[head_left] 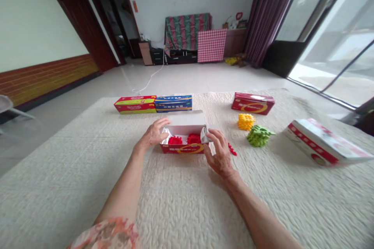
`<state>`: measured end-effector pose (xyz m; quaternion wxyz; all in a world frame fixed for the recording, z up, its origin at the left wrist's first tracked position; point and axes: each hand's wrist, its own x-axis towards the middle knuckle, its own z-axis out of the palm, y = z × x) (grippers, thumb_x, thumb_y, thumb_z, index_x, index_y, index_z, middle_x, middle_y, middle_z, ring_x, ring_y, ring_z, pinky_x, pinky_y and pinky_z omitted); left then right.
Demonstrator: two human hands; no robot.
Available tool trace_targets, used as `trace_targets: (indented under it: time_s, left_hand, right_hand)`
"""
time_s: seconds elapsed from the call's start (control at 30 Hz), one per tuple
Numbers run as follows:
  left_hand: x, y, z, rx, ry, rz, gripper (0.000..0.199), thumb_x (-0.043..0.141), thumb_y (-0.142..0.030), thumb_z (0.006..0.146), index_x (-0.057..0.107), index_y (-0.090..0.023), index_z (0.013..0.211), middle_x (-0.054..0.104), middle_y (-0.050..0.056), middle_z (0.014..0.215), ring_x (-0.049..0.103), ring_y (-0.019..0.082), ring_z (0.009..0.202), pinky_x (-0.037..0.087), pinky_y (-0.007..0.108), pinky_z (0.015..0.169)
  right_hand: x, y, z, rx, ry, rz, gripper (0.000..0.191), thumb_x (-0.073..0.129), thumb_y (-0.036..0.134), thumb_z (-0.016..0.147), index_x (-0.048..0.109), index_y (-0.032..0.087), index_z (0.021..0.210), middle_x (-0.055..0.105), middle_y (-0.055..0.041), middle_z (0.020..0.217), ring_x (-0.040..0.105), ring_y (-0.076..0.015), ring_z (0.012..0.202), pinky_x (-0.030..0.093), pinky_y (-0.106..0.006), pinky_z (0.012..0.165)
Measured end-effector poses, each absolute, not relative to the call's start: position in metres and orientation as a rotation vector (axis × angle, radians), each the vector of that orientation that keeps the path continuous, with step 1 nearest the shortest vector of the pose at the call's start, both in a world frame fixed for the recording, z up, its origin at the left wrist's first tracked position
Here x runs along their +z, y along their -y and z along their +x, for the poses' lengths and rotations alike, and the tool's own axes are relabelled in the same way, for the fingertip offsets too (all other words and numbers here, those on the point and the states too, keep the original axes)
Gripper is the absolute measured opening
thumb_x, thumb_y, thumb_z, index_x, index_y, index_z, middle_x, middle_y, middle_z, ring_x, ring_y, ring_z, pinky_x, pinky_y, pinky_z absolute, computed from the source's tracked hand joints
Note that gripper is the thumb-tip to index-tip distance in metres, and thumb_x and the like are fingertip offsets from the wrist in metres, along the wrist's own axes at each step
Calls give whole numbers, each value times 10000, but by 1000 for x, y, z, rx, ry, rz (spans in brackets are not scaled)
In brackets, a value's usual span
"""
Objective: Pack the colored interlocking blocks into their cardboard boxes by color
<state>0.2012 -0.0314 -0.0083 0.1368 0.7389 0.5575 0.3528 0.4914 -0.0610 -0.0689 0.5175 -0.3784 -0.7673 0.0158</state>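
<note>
An opened red box (pixel 182 149) with its white lid flap (pixel 187 118) raised stands on the quilted cover. Inside lie two clusters of red plastic pieces (pixel 175 140), one on the left and one on the right. My left hand (pixel 154 135) is at the box's left end, thumb by the white side flap, fingers curved and closed on it. At the right end, my right hand (pixel 218 151) has its fingers round the other side flap (pixel 204 135) and the box corner. A red linked piece (pixel 232 149) lies just right of my right hand.
A red-green box (pixel 135 105) and a blue box (pixel 173 103) stand end to end behind. To the right are a dark red box (pixel 253 104), yellow pieces (pixel 246 121), green pieces (pixel 259 136) and a large white-red box (pixel 324 144). All rest on the cream cover (pixel 87 186).
</note>
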Motion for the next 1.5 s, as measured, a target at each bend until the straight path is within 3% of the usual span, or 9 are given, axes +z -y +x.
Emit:
trace_targets:
  time_s: [0.2, 0.3, 0.43, 0.57, 0.7, 0.83, 1.07, 1.37, 1.5]
  left_hand:
    - [-10, 46, 206, 1256, -1702, 2071, 344, 665, -204, 669, 702, -195, 1011, 632, 113, 1273, 533, 280, 1264, 333, 442, 1151]
    - [-23, 49, 203, 1552, -1757, 1737, 358, 683, -269, 713, 683, -205, 1065, 645, 109, 1257, 555, 270, 1237, 393, 429, 1100]
    - [-53, 46, 204, 1973, -1638, 983, 310, 640, -309, 759, 676, -175, 1037, 708, 104, 1069, 650, 222, 1071, 492, 344, 970]
    - [-76, 47, 218, 2073, -1597, 569, 301, 574, -233, 748, 665, -176, 1028, 710, 43, 864, 683, 175, 857, 538, 273, 789]
    - [-81, 51, 226, 2085, -1533, 475, 321, 545, -221, 738, 659, -177, 1035, 706, 41, 868, 674, 165, 772, 525, 240, 629]
    - [-81, 47, 220, 2090, -1429, 408, 283, 561, -233, 728, 670, -165, 981, 705, 48, 878, 662, 160, 706, 470, 211, 504]
    - [-85, 32, 211, 2086, -1266, 384, 223, 615, -228, 716, 670, -169, 924, 708, 27, 806, 676, 161, 731, 504, 228, 607]
    - [-69, 4, 196, 1926, -1001, 269, 175, 561, -226, 829, 576, -163, 991, 683, 28, 795, 674, 163, 711, 526, 278, 673]
    - [-72, 0, 193, 1931, -966, 237, 178, 572, -222, 843, 571, -159, 1009, 688, 29, 808, 678, 152, 720, 525, 263, 680]
  right_hand:
    - [-72, 68, 488, -25, 1848, -935, 513, 553, 179, 833, 436, 254, 1327, 453, -140, 1428, 346, -346, 1385, 346, -608, 1065]
    - [-73, 70, 489, 12, 1824, -947, 522, 535, 178, 839, 405, 252, 1339, 426, -150, 1444, 332, -336, 1397, 335, -610, 1073]
    - [-78, 66, 496, 101, 1657, -1012, 499, 470, 170, 852, 397, 235, 1342, 432, -156, 1432, 360, -303, 1377, 338, -594, 1075]
    - [-89, 55, 517, 150, 1471, -1138, 478, 396, 101, 810, 491, 198, 1268, 521, -157, 1314, 468, -270, 1269, 382, -542, 1055]
    - [-103, 51, 541, 111, 1479, -1352, 500, 426, 60, 724, 554, 158, 1197, 585, -162, 1212, 524, -279, 1172, 419, -509, 1016]
    - [-106, 55, 551, 63, 1708, -1530, 465, 492, 98, 741, 579, 118, 1197, 590, -192, 1270, 532, -305, 1150, 420, -478, 985]
    - [-99, 47, 557, 4, 1909, -1565, 272, 514, 176, 825, 657, 195, 1055, 681, -107, 1111, 595, -272, 1006, 437, -424, 888]
    - [-90, 42, 563, 86, 1418, -1398, 300, 559, 333, 848, 638, 166, 1084, 684, -118, 991, 648, -226, 804, 541, -400, 739]
    - [-34, 52, 525, 243, 1489, -1146, 355, 604, 298, 842, 594, 204, 1185, 651, -110, 1194, 645, -222, 1009, 530, -406, 856]
